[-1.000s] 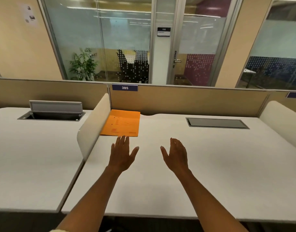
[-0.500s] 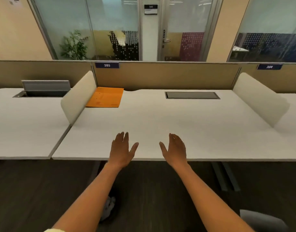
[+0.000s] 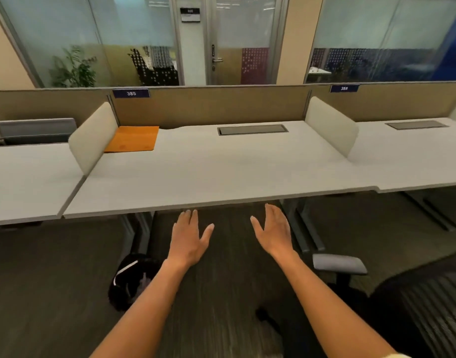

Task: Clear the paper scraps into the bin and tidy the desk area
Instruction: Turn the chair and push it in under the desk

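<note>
A white desk point(image 3: 221, 171) stretches across the middle of the view. An orange folder point(image 3: 132, 139) lies flat at its back left corner, beside a cream side divider point(image 3: 92, 138). On the floor under the desk's left part stands a black bin point(image 3: 130, 280) lined with a dark bag, something pale inside it. My left hand point(image 3: 189, 239) and my right hand point(image 3: 273, 232) hover side by side below the desk's front edge, fingers spread, holding nothing. No loose paper scraps show on the desk top.
A black mesh office chair point(image 3: 415, 306) with a grey armrest point(image 3: 339, 263) stands at the lower right. Closed cable hatch point(image 3: 252, 129) sits in the desk's back. Neighbouring desks lie left and right; metal desk legs point(image 3: 304, 226) stand under the front edge. Dark carpet covers the floor.
The view has pulled back from the desk; both hands, earlier over the desk top, now hang in front of its edge above the floor. The bin and chair have come into view.
</note>
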Available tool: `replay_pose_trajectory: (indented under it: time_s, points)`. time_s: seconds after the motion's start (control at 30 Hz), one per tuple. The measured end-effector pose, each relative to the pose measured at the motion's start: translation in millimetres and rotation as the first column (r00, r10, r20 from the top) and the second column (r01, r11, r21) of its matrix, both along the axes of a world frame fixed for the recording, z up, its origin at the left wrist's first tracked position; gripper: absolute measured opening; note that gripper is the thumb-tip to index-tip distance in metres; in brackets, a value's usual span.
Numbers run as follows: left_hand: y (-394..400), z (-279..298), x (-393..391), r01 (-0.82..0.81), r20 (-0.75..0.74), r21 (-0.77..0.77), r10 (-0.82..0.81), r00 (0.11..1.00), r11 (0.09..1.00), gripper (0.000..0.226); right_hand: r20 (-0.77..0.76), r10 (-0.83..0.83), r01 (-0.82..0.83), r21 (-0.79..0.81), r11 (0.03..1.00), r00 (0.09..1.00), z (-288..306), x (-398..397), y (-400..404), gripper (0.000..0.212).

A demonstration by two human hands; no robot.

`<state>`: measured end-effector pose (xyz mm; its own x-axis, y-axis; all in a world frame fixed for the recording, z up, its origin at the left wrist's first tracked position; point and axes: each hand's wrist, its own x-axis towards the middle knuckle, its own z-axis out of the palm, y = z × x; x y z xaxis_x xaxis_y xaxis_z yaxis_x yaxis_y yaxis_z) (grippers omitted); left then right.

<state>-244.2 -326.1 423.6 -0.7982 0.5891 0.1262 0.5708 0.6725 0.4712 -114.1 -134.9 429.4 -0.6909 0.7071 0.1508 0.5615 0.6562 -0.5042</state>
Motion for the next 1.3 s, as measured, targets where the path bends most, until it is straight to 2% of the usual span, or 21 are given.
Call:
replay_pose_trajectory:
  time_s: [0.33,0.6,0.83,1.0,1.17,1.3]
  points:
    - [-17.4,-23.7,170.1,0.106,0.143,0.058,-0.114,0.983,0.993,0.075,0.009,-0.111,0.111,0.007,0.994,0.994,4.2,191.9,-23.2,0.068]
    - [46.4,-22.5,299.4,0.266,0.197,0.143,-0.29,0.936,0.953,0.075,0.036,-0.271,0.269,0.052,0.962,0.962,13.6,347.0,20.9,0.068]
    - [125.3,-35.4,431.4,0.357,0.378,0.208,-0.411,0.829,0.911,0.074,0.079,-0.378,0.371,0.098,0.924,0.922,21.4,485.3,82.4,0.065]
    - [203.1,-46.1,543.6,0.403,0.478,0.287,-0.494,0.726,0.869,0.074,0.181,-0.28,0.26,0.127,0.957,0.943,25.5,581.7,160.8,0.058]
    - [291.7,-42.9,645.9,0.382,0.488,0.306,-0.488,0.724,0.872,0.079,0.228,-0.128,0.089,0.176,0.98,0.965,28.9,648.1,261.9,0.068]
    - [347.5,-30.7,707.7,0.318,0.511,0.287,-0.426,0.747,0.903,0.093,0.361,0.008,-0.091,0.214,0.973,0.932,18.6,678.7,327.2,0.071]
